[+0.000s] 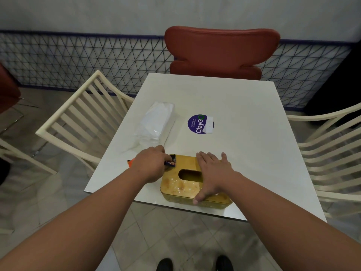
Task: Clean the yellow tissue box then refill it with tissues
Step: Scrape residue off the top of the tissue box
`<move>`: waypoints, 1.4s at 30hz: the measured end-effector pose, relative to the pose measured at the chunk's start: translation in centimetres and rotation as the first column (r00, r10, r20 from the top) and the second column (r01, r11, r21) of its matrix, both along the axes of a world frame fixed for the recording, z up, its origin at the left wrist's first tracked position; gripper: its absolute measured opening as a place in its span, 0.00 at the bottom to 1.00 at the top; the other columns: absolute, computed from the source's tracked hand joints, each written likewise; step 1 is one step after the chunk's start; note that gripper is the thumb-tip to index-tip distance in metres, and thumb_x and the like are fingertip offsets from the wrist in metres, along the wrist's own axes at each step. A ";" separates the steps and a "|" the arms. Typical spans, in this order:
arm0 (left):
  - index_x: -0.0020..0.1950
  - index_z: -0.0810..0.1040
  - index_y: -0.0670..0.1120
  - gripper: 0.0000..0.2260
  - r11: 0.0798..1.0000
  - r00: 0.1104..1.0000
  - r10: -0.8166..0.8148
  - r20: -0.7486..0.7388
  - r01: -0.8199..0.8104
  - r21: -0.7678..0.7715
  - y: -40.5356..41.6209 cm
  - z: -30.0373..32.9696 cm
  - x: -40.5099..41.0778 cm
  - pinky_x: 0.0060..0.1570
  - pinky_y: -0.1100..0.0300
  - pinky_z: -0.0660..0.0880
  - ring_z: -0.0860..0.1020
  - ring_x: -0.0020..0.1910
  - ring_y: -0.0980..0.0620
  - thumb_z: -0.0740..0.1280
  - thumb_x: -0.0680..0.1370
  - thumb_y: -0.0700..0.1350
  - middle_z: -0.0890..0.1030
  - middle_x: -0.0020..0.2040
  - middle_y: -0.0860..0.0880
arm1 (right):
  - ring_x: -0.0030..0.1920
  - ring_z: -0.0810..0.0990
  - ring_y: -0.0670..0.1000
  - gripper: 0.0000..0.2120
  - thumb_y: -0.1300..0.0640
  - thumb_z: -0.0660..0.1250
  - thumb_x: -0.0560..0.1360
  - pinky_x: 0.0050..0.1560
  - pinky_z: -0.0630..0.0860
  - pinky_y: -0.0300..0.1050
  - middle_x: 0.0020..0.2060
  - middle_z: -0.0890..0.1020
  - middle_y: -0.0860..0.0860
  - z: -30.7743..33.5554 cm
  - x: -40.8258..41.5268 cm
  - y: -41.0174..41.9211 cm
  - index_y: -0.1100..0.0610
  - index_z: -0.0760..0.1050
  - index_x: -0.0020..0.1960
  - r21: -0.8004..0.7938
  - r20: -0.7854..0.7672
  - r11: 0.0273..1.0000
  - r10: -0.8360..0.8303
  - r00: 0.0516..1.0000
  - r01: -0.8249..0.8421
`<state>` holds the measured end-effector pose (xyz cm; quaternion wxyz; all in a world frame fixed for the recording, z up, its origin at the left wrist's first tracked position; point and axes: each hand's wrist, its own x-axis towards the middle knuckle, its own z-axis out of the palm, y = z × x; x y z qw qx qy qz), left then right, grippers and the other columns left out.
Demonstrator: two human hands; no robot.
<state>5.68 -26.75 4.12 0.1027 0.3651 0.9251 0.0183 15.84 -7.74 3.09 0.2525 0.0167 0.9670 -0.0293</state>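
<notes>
Sitting near the front edge of the white table (244,114), at about six o'clock on the tabletop: the yellow tissue box (175,184), wooden lid up, oval slot facing the ceiling and showing nothing inside. Speckling the lid at its near-left part: pale crumbs or spots.

Pressing flat on the right half of the lid, fingers straight and spread, thumb hooked over the near wall: the right hand (212,173), steadying rather than gripping. Pinching a small dark cloth (172,160) against the far-left corner of the lid, at ten o'clock from the slot, fingers curled round it: the left hand (150,165). Peeking out behind that wrist, something orange, too hidden to name.

Lying at eleven o'clock from the box, well apart from it: the clear-wrapped tissue pack (156,122), seemingly unopened. At one o'clock, a purple round sticker (199,124) on the table.

Judging by all this, being in the cleaning step, wiping only just reaching the far corner, with refilling not yet begun. Calling next, probably, for dragging the cloth toward six o'clock across the speckled patch while keeping the box braced, then lifting the lid off and opening the pack.
</notes>
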 end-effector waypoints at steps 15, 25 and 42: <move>0.64 0.77 0.58 0.13 0.977 0.979 -0.201 0.040 0.203 -0.061 -1.8 0.2 2.1 0.48 0.57 0.71 0.72 0.53 0.51 0.61 0.81 0.52 0.74 0.57 0.54 | 0.77 0.51 0.56 0.67 0.24 0.70 0.54 0.72 0.46 0.68 0.77 0.51 0.51 -0.2 -0.3 -0.3 0.52 0.40 0.78 0.016 -0.001 1.000 -0.006 1.000 0.006; 0.56 0.79 0.53 0.08 0.947 0.972 0.153 0.181 -0.196 0.255 -0.7 -0.9 0.3 0.45 0.58 0.72 0.76 0.50 0.50 0.65 0.79 0.51 0.78 0.51 0.52 | 0.76 0.52 0.57 0.66 0.24 0.70 0.54 0.73 0.47 0.68 0.77 0.52 0.51 -0.2 -0.3 -0.3 0.52 0.41 0.78 0.002 -0.003 1.000 -0.006 1.000 0.006; 0.57 0.82 0.56 0.15 0.994 0.999 0.016 0.050 -0.022 0.107 -1.0 -1.3 1.8 0.39 0.60 0.70 0.75 0.47 0.55 0.60 0.78 0.60 0.77 0.50 0.54 | 0.76 0.51 0.56 0.67 0.25 0.71 0.53 0.72 0.46 0.68 0.77 0.51 0.51 -0.6 -0.4 -0.2 0.52 0.40 0.77 -0.015 -0.011 1.000 -0.014 1.000 0.013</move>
